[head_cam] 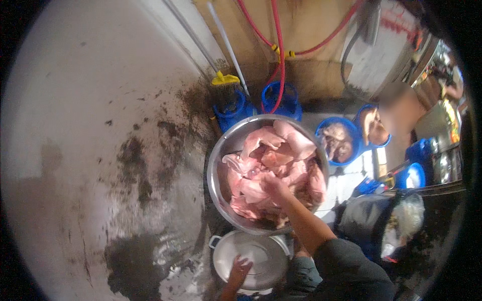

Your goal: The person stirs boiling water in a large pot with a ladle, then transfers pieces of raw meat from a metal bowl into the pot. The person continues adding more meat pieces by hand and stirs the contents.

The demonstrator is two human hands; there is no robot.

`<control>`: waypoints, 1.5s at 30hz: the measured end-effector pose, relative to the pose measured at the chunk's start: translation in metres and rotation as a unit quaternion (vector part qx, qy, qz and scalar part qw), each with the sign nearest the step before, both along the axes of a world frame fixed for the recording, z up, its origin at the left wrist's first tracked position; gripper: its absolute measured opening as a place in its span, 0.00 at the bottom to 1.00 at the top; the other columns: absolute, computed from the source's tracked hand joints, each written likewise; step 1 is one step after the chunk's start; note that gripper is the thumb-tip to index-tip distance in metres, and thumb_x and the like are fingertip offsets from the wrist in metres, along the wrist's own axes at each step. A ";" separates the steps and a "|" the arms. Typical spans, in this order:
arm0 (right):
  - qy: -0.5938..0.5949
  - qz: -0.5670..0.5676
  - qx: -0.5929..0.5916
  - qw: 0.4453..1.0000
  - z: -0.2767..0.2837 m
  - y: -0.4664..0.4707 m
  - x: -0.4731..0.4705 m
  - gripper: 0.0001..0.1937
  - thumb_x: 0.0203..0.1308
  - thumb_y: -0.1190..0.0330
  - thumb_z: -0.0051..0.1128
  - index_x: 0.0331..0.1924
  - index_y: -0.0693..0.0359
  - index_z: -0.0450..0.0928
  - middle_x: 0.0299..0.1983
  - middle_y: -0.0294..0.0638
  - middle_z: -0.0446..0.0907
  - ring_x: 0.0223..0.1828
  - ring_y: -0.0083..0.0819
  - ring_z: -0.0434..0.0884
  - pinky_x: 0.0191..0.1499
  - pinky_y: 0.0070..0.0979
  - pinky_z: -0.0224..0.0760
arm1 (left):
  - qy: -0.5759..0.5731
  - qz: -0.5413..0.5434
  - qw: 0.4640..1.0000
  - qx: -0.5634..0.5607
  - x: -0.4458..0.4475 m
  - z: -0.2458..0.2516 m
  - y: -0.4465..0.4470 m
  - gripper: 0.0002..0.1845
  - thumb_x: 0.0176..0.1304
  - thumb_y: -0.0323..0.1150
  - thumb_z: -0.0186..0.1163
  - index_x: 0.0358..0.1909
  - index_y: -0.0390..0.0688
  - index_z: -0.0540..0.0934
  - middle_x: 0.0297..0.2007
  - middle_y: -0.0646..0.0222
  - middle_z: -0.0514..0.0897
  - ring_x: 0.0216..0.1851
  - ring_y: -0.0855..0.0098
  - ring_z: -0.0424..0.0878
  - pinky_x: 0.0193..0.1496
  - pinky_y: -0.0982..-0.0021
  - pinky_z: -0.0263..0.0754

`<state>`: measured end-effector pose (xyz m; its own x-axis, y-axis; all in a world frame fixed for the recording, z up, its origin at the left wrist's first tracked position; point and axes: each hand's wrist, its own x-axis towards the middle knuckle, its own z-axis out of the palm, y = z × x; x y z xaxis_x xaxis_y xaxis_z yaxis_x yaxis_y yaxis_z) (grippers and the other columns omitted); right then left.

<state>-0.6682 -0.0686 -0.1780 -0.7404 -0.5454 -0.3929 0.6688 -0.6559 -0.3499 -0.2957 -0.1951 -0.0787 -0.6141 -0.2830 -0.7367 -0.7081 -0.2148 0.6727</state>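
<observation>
A large round stainless steel basin [212, 169] holds a heap of raw pink meat with skin [261, 141]. My right hand [275, 187] reaches into it and touches a pale piece near the middle of the heap. Its fingers are blurred, so I cannot see whether they grip the piece. Below the basin in the view stands a wide metal pot with a lid [260, 259] and a side handle. My left hand [240, 269] is at the lid's left part, fingers apart, holding nothing.
Two blue gas cylinders [235, 111] stand behind the basin, under a red hose [279, 56] with yellow fittings. A yellow-headed broom [225, 79] leans nearby. Blue tubs of meat [354, 141] are at right, above a dark bin [363, 214]. A stained wall [94, 113] fills the left.
</observation>
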 end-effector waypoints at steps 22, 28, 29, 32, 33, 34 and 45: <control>-0.029 0.041 0.213 0.976 -0.089 -0.068 -0.131 0.14 0.66 0.59 0.55 0.45 0.61 0.77 0.37 0.41 0.76 0.33 0.35 0.78 0.34 0.40 0.75 | -0.024 -0.046 0.999 -0.009 -0.283 -0.167 -0.050 0.20 0.73 0.48 0.57 0.58 0.48 0.73 0.42 0.67 0.81 0.41 0.69 0.80 0.41 0.66 0.77; -0.140 0.111 0.218 0.959 -0.060 -0.054 -0.151 0.19 0.64 0.53 0.60 0.49 0.56 0.76 0.39 0.35 0.76 0.37 0.32 0.75 0.43 0.35 0.69 | -0.084 -0.214 0.914 -0.333 -0.319 -0.312 -0.079 0.16 0.70 0.46 0.57 0.50 0.47 0.78 0.40 0.63 0.82 0.37 0.65 0.83 0.33 0.64 0.80; -0.155 0.096 0.196 0.963 -0.066 -0.058 -0.161 0.20 0.64 0.51 0.60 0.51 0.56 0.76 0.39 0.35 0.76 0.37 0.32 0.75 0.43 0.35 0.69 | -0.091 -0.290 0.860 -0.410 -0.326 -0.329 -0.080 0.16 0.70 0.44 0.57 0.50 0.46 0.79 0.42 0.62 0.83 0.39 0.63 0.84 0.34 0.63 0.81; -0.185 0.019 0.098 0.978 -0.095 -0.077 -0.180 0.23 0.64 0.47 0.59 0.53 0.55 0.76 0.40 0.36 0.76 0.37 0.31 0.75 0.40 0.35 0.69 | -0.072 -0.395 0.708 -0.581 -0.335 -0.351 -0.077 0.12 0.69 0.40 0.55 0.44 0.45 0.82 0.40 0.60 0.85 0.40 0.58 0.86 0.36 0.59 0.83; -0.178 -0.019 0.048 0.983 -0.097 -0.094 -0.181 0.24 0.64 0.46 0.59 0.53 0.55 0.76 0.41 0.36 0.76 0.36 0.31 0.75 0.39 0.34 0.69 | -0.044 -0.352 0.703 -0.616 -0.325 -0.356 -0.073 0.11 0.68 0.40 0.55 0.39 0.45 0.82 0.36 0.61 0.85 0.36 0.57 0.86 0.35 0.58 0.82; -0.167 -0.067 0.001 0.984 -0.111 -0.100 -0.188 0.25 0.64 0.44 0.59 0.53 0.54 0.76 0.41 0.37 0.76 0.35 0.32 0.75 0.37 0.33 0.69 | -0.007 -0.312 0.696 -0.646 -0.335 -0.350 -0.068 0.11 0.68 0.39 0.55 0.33 0.45 0.82 0.32 0.63 0.85 0.32 0.56 0.86 0.33 0.56 0.82; -0.183 -0.132 0.021 0.974 -0.109 -0.121 -0.181 0.07 0.53 0.66 0.59 0.35 0.56 0.78 0.25 0.38 0.76 0.23 0.31 0.76 0.30 0.30 0.71 | 0.050 -0.293 0.781 -0.549 -0.351 -0.272 -0.044 0.12 0.68 0.40 0.54 0.34 0.47 0.85 0.31 0.54 0.85 0.32 0.51 0.85 0.38 0.50 0.79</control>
